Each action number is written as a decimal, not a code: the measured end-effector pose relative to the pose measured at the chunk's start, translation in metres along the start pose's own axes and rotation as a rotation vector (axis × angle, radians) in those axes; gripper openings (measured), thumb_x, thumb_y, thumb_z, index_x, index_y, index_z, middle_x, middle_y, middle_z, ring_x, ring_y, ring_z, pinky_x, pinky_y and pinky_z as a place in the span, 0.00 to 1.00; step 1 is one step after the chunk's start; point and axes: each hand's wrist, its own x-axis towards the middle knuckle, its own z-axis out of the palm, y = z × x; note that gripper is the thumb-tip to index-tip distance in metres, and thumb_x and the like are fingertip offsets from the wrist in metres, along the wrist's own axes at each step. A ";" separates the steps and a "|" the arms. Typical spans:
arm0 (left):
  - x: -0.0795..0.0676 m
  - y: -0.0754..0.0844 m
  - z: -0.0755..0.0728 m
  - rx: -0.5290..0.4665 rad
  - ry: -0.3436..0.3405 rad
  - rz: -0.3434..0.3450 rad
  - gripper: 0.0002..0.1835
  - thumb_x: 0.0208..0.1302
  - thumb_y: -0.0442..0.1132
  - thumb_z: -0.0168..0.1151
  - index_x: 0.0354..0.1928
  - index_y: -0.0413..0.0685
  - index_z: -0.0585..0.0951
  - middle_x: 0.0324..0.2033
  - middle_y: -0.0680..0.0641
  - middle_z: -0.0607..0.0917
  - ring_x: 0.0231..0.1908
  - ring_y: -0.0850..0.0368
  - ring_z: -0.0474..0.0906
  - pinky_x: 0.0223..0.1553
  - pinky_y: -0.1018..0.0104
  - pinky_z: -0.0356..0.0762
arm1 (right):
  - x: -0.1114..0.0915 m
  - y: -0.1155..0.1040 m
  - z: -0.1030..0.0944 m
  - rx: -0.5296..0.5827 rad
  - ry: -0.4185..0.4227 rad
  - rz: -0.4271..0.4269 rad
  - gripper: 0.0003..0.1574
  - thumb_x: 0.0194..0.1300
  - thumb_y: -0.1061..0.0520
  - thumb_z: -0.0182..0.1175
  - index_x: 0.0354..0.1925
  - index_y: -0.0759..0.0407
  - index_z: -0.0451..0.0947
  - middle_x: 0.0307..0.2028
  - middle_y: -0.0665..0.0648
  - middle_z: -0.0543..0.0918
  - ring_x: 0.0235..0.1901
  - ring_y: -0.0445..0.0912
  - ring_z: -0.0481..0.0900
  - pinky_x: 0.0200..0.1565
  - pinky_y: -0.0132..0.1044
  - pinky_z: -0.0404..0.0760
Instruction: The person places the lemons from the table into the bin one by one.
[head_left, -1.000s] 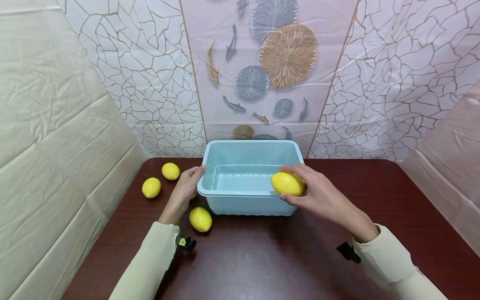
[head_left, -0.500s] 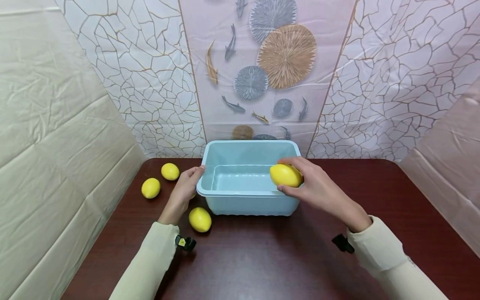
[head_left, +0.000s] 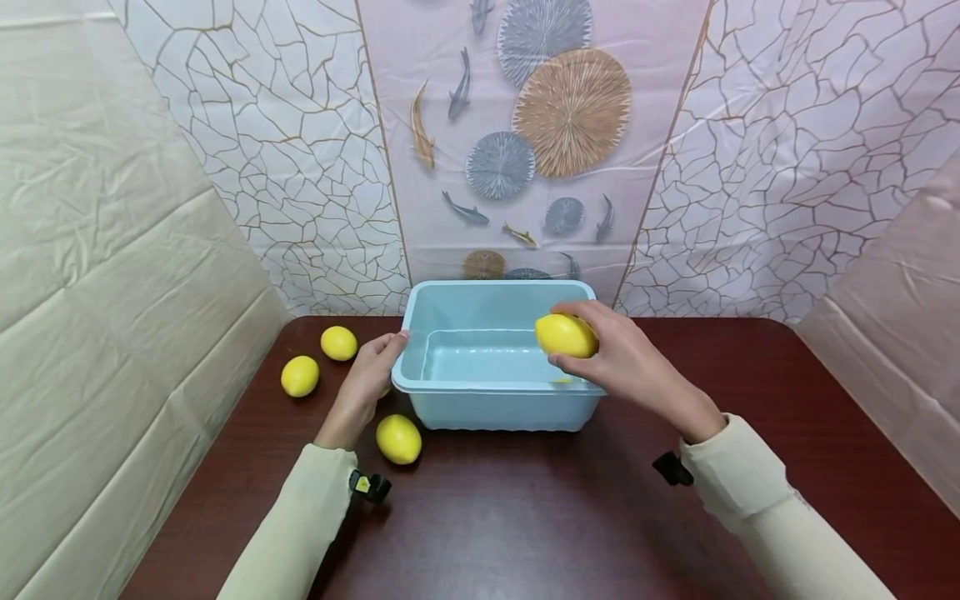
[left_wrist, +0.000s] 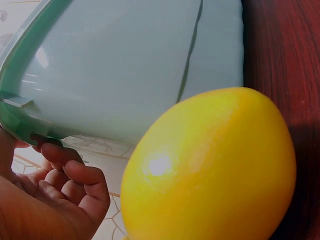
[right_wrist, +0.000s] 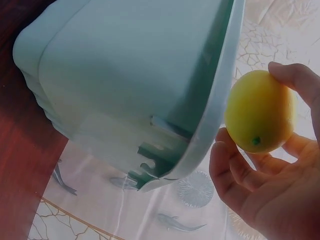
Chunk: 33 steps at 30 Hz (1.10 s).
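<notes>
A light blue plastic basin (head_left: 498,408) stands at the table's far side. At its left end my left hand (head_left: 369,373) grips the rim, its fingers curled under the edge in the left wrist view. My right hand (head_left: 633,358) holds a yellow lemon (head_left: 566,336) between thumb and fingers, over the right part of the basin. The right wrist view shows this lemon (right_wrist: 259,112) beside the rim, a green spot at one end. Just behind the front rim, a small yellow patch (head_left: 562,381) shows inside the basin, mostly hidden.
Two lemons (head_left: 300,376) lie at the table's back left. Another lemon (head_left: 398,439) rests by the basin's front left corner; one more is mostly hidden behind my left wrist. The dark red table (head_left: 525,517) backs onto a patterned cloth wall (head_left: 315,167).
My right hand has moved left and a little farther away, carrying its lemon over the basin. The yellow patch behind the front rim has come into view. My left hand keeps its grip.
</notes>
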 end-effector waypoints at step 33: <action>0.000 0.001 0.001 0.000 0.009 -0.006 0.31 0.73 0.63 0.49 0.53 0.40 0.77 0.40 0.39 0.80 0.33 0.56 0.75 0.41 0.62 0.74 | 0.042 0.028 0.004 -0.016 -0.013 0.079 0.38 0.59 0.51 0.72 0.64 0.55 0.71 0.58 0.58 0.76 0.48 0.53 0.74 0.48 0.50 0.77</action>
